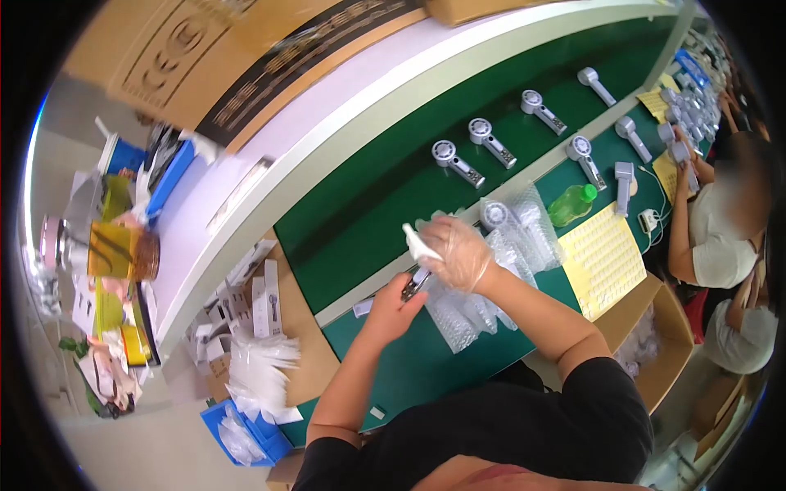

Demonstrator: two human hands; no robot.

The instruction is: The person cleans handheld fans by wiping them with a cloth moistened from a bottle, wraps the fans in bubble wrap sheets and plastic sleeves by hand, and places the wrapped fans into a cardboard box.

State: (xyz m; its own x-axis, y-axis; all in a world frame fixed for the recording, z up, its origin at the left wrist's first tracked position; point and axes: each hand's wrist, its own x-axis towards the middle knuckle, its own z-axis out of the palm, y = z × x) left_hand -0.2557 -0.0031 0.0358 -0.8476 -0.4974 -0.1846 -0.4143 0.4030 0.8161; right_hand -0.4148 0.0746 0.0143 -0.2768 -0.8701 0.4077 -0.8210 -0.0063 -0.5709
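Hidden: the small dark-and-silver gadget (415, 284) is mostly covered by both hands; only a short metallic end shows, and its full shape cannot be made out.
Blur: the head view is warped at its edges; the co-worker at 3 o'clock is blurred, and the items in that far corner are too small to tell.
Left hand: the bare left hand (393, 309) has its fingers clenched round the gadget's lower end.
Right hand: the right hand in a thin clear plastic glove (458, 254) has its fingers pinching a small white strip (417, 244) that sticks up toward 11 o'clock, just above the gadget.
Where: the gadget sits over the front edge of the dark green worktop (385, 204), near the picture's centre.
Beside: a heap of clear bubble-wrap bags (491, 278) lies touching the gloved hand, at 3 o'clock from it.
Beyond: grey handheld fans with round heads (457, 162) lie in a row toward 1 o'clock; a green plastic bottle (571, 204) lies at 2 o'clock.
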